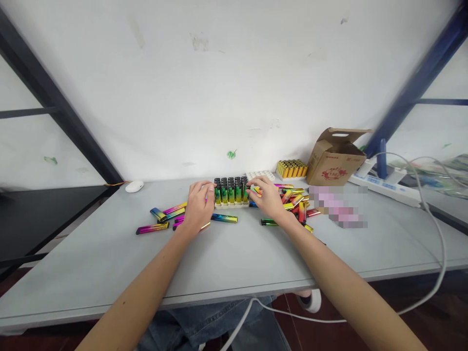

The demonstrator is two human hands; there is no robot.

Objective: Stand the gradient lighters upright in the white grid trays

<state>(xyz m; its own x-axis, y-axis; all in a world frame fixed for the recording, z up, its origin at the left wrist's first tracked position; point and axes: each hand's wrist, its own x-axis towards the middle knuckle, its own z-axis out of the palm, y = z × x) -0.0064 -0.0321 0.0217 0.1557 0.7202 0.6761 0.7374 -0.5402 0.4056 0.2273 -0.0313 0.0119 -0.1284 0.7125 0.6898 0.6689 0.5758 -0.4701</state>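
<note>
Bracing a filled tray of lighters (230, 191) between both hands at the far middle of the table (234, 263).

Every visible slot of the tray held an upright green lighter with a black cap, so the filling appeared complete. Many rainbow casings lay loose, some to the left (168, 213), one just in front of the tray (224, 218) and a heap to the right (296, 201), so that part of the work seemed largely left. The left hand (199, 202) lay palm down at the tray's left end, fingers bent against it. The right hand (268, 197) met the right end, fingers loosely curved. Whether either hand actually gripped anything could not be told. Both forearms reached out nearly straight from the near edge. Farther right stood yellow lighters (291, 169) and an open cardboard box (334, 161).
</note>
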